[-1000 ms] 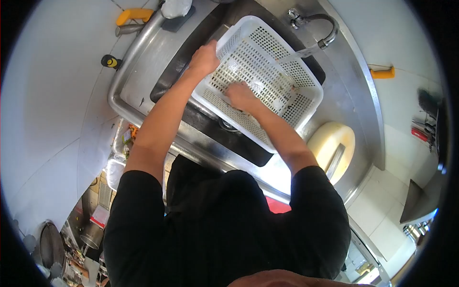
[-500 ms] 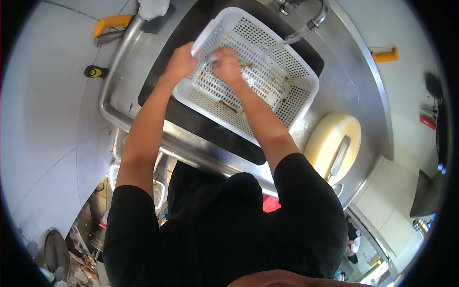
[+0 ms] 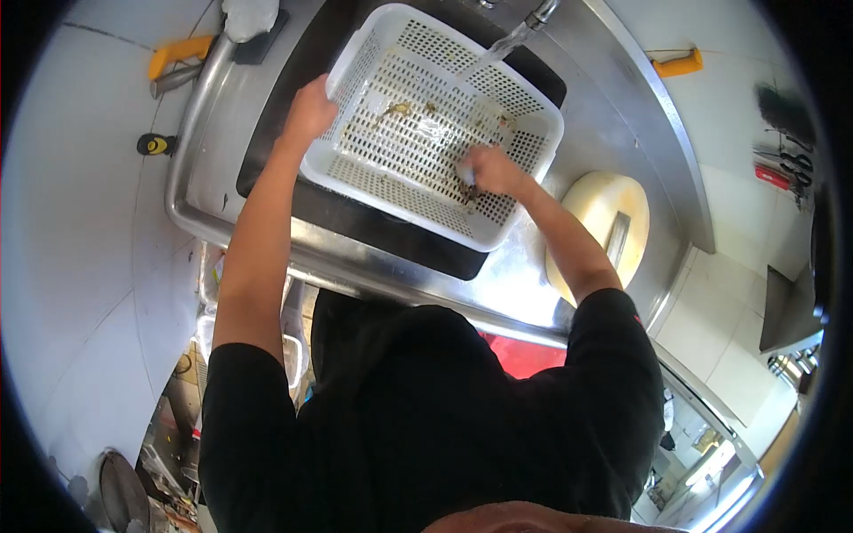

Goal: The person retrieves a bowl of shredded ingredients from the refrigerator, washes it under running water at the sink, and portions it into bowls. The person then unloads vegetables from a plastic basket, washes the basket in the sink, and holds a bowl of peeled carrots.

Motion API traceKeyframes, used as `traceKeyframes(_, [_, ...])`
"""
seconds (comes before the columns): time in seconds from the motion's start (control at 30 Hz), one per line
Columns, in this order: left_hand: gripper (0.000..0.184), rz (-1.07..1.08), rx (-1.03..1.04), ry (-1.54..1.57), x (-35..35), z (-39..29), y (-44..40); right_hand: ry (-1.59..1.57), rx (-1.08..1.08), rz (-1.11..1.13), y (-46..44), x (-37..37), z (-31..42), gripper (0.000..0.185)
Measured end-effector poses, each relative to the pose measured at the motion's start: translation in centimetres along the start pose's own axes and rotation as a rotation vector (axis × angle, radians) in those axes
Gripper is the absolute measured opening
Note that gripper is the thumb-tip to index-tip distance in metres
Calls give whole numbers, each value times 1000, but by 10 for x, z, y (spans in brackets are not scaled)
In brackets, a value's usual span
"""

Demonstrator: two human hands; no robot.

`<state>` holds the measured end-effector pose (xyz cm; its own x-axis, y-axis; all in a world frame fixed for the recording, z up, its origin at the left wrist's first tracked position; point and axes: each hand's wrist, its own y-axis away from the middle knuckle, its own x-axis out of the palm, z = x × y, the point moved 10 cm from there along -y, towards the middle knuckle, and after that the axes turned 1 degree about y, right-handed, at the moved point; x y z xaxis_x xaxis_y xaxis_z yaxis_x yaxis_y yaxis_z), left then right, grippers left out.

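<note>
A white perforated plastic basket [image 3: 426, 219] sits tilted over the dark sink basin [image 3: 355, 222]. Its left rim is gripped by my left hand [image 3: 311, 108], fingers wrapped over the edge. Inside, near the right end of the basket floor, my right hand [image 3: 494, 171] is closed around a small pale greyish item that I cannot make out. Brown-green scraps [image 3: 395, 110] lie scattered on the basket floor, with darker bits beside my right hand. Water [image 3: 498, 51] runs from the tap [image 3: 540, 16] into the basket.
On the steel counter to the right lies a thick, pale yellow cutting board [image 3: 591, 200] with a flat metal tool [image 3: 618, 240] on it. Orange-handled tools [image 3: 178, 55] are by the left wall. A steel rim [image 3: 355, 258] edges the sink in front of me.
My right hand has moved from the basket's left end to its right end, with the pale item in it. My left hand still holds the rim. The whole view has shifted slightly.
</note>
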<state>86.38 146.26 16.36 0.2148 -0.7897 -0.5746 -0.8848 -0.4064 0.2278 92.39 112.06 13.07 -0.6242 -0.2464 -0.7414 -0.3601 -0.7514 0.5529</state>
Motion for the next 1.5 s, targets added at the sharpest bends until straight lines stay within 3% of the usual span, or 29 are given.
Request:
traceKeyframes(0.07, [40,-26,-5,-41,-2,2,-1,-56,-69,-545,-31,-86,26,30])
traceKeyframes(0.13, [39,-37,-3,-68,-4,-6,-3,-196,-61,-770,-74,-112,56,30])
traceKeyframes(0.17, [39,-39,-4,-70,-6,-13,1,-95,-32,-792,-103,-95,73,31])
traceKeyframes(0.2, [39,-38,-4,-71,-7,-19,4,-107,34,-733,-125,-76,91,31])
traceKeyframes(0.27, [38,2,-26,-25,-5,-24,6,-19,-55,-727,-119,-66,138,34])
traceKeyframes(0.37, [37,24,-57,61,2,3,4,-19,23,-736,-94,-51,72,37])
traceKeyframes(0.4, [36,23,-65,91,4,10,5,-164,120,-742,-77,-49,27,49])
traceKeyframes(0.5, [35,-35,24,-67,-7,-13,9,166,455,-758,-8,-69,-43,36])
traceKeyframes(0.6, [35,-28,-48,-88,-8,-21,15,41,380,-768,-24,-67,-41,33])
traceKeyframes(0.63, [35,-26,-30,-87,-7,-21,13,21,207,-731,-57,-58,-33,31])
traceKeyframes(0.73, [35,-40,-10,-13,-6,-12,15,236,141,-660,-69,-75,-9,30])
traceKeyframes(0.77, [33,-53,33,-72,-8,-13,16,272,208,-751,-52,-75,-21,27])
traceKeyframes(0.87, [32,-64,5,37,-5,-1,21,432,477,-541,-15,-54,-70,25])
traceKeyframes(1.07, [29,-127,47,26,-5,14,25,311,697,-449,-2,-40,-64,18])
traceKeyframes(1.13, [30,-144,20,-59,-15,3,36,417,675,-185,7,-14,-28,17])
traceKeyframes(1.27, [30,-114,-27,11,-13,14,42,281,664,-60,31,49,23,17])
traceKeyframes(1.37, [31,-96,-35,-8,-16,14,43,102,645,-5,38,78,23,19])
traceKeyframes(1.47, [32,-174,33,-11,-18,16,46,326,518,-94,6,-13,3,23])
traceKeyframes(1.5, [31,-165,41,-48,-16,17,47,358,433,-342,-12,-43,-9,20])
